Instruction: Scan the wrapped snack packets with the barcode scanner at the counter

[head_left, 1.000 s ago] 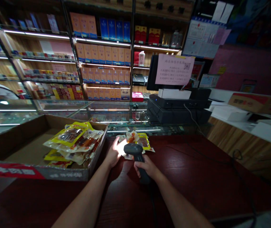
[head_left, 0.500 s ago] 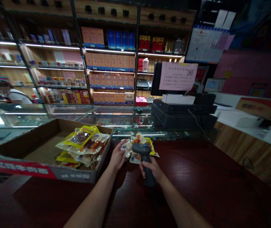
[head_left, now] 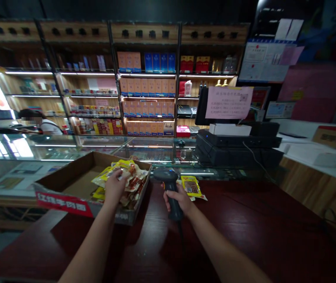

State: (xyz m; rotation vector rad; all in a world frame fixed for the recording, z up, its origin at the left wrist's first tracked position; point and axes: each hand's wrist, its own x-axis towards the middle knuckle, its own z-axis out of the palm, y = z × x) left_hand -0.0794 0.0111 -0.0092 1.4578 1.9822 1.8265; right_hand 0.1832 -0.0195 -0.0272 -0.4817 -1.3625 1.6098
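My right hand (head_left: 178, 198) is wrapped around the grip of a dark handheld barcode scanner (head_left: 168, 179), its head pointing left and its cable hanging below. My left hand (head_left: 115, 188) reaches over the cardboard box (head_left: 63, 184), fingers closed on the edge of a clear snack packet (head_left: 103, 177) on top of the heap. Several yellow and clear vacuum packets (head_left: 137, 182) of brownish food lie piled at the box's right end. To the right of the scanner, a yellow-edged packet (head_left: 191, 186) rests on the counter, with pale packet edges showing under it.
The dark red counter (head_left: 229, 228) spreads in front of me. Behind it are a glass display case (head_left: 144, 149) and a monitor stand with a pink notice (head_left: 228, 103). Boxed goods fill lit shelves (head_left: 147, 86). A person (head_left: 48, 125) is at the far left.
My left hand has moved left from the packets by the scanner to the box. The pale packets in front of the scanner are no longer there. The view has turned slightly left.
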